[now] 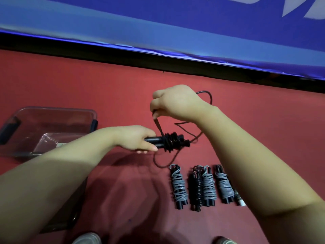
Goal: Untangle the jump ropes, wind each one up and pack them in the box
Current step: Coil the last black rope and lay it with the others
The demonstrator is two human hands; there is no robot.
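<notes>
Four wound ropes (178, 185) are lying on the floor (105, 85) right of the box (52, 113). Also right of it, my left hand (139, 140) is gripping the black handles (154, 139) while my right hand (175, 103) is pinching the cord (159, 126); I'm aiming for steady tension, each turn snug beside the last.

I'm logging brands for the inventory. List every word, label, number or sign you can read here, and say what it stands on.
No text here can be read.
Blue fabric banner: white shapes at the top right, cut off by the frame, not legible as letters.
Clear plastic box: pale strip inside, too blurred to read.
Small white-ended object low on the right: too small to tell.
</notes>
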